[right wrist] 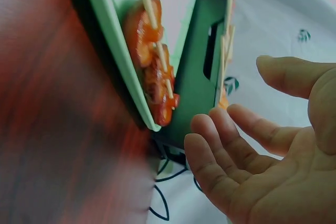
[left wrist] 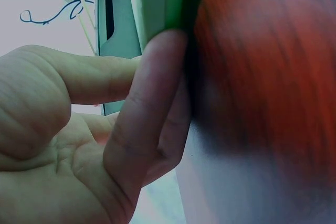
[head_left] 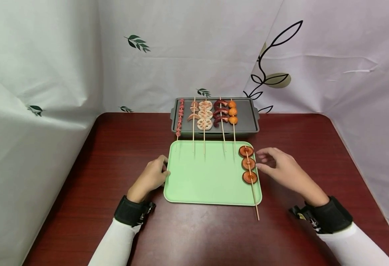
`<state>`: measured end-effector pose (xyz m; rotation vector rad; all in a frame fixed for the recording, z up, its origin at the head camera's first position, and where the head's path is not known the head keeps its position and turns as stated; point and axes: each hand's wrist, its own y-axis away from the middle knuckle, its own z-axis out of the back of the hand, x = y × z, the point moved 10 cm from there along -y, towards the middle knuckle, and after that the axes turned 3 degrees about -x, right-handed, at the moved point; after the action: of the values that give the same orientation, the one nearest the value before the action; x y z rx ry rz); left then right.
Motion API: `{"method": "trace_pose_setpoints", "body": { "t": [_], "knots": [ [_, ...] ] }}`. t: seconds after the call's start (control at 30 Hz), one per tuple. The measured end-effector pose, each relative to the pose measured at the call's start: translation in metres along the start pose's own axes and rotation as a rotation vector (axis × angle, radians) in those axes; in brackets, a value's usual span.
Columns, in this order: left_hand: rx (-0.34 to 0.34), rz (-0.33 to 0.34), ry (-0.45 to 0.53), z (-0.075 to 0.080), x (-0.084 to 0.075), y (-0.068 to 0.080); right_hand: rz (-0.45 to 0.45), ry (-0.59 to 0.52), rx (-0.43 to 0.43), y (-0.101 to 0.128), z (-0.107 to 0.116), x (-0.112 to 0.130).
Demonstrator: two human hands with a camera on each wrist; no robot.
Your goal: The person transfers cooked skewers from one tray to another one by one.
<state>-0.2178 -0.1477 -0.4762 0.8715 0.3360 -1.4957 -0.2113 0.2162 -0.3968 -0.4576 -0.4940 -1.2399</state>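
Note:
A light green tray (head_left: 211,181) lies on the dark red table, in front of a grey grill pan (head_left: 247,118). On the tray's right edge lies a skewer with three red-brown round slices (head_left: 248,163), its stick end jutting over the front rim. My right hand (head_left: 264,162) hovers just right of those slices with its fingers relaxed and spread, holding nothing; the right wrist view shows the hand (right wrist: 236,129) apart from the skewer (right wrist: 152,56). My left hand (head_left: 162,168) rests at the tray's left rim, and in the left wrist view a fingertip (left wrist: 163,51) presses the rim (left wrist: 163,3).
On the grey pan lie several loaded skewers (head_left: 205,114), whose sticks reach over the green tray's back rim. A white cloth with leaf prints (head_left: 194,55) closes off the back and both sides. Bare table (head_left: 114,147) shows to the left, right and front of the tray.

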Motion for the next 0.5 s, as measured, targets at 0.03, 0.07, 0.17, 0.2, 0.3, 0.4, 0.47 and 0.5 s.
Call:
{"method": "trace_pose_setpoints", "body": {
  "t": [0.03, 0.07, 0.17, 0.2, 0.3, 0.4, 0.47, 0.5],
  "knots": [
    [0.000, -0.001, 0.000, 0.000, 0.000, 0.000, -0.006, -0.010, -0.009, -0.002, 0.001, -0.001],
    [-0.001, 0.000, 0.003, 0.000, 0.000, 0.000, -0.010, -0.023, -0.015, -0.005, 0.001, -0.001],
    [-0.001, 0.003, 0.009, 0.000, 0.000, 0.000, -0.024, -0.062, -0.034, -0.011, 0.002, -0.004],
    [0.000, 0.004, 0.010, 0.000, 0.000, 0.001, -0.026, -0.078, -0.040, -0.013, 0.002, -0.004],
    [0.000, 0.008, 0.013, 0.001, 0.000, 0.001, -0.046, -0.119, -0.037, -0.019, -0.002, -0.005],
    [-0.001, 0.008, 0.008, 0.001, 0.000, 0.001, -0.075, -0.220, 0.008, -0.026, -0.011, -0.006],
    [0.000, 0.008, 0.005, 0.000, 0.000, 0.001, -0.108, -0.327, 0.056, -0.029, -0.020, -0.009],
    [0.002, 0.007, 0.002, -0.001, 0.000, 0.001, -0.120, -0.389, 0.080, -0.031, -0.025, -0.010]
  ]
}}
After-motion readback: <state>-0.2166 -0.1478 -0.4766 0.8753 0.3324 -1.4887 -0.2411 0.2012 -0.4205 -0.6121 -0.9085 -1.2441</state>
